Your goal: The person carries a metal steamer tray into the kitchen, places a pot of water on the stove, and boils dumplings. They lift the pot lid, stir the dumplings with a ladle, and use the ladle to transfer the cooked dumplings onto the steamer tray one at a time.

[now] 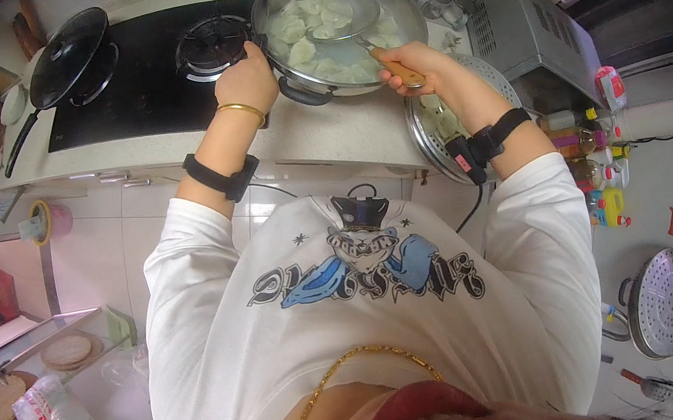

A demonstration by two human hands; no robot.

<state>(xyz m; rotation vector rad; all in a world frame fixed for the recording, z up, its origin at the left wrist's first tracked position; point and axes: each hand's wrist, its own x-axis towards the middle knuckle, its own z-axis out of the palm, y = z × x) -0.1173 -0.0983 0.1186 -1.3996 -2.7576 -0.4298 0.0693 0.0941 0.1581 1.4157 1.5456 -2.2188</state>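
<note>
A wide steel pot with black handles stands at the back of the counter, holding many pale dumplings in cloudy liquid. My right hand grips the wooden handle of a round skimmer; its head lies among the dumplings. At the pot's left rim, my left hand is closed around a dark handle, mostly hidden by the fingers; whether it belongs to the pot or to another utensil I cannot tell. Below my right forearm is a perforated steel steamer tray, with some pale food partly hidden beside it.
Left of the pot, a gas burner is set in a black glass cooktop. A black pan with a glass lid sits farther left. A grey microwave-like appliance and several bottles are at the right.
</note>
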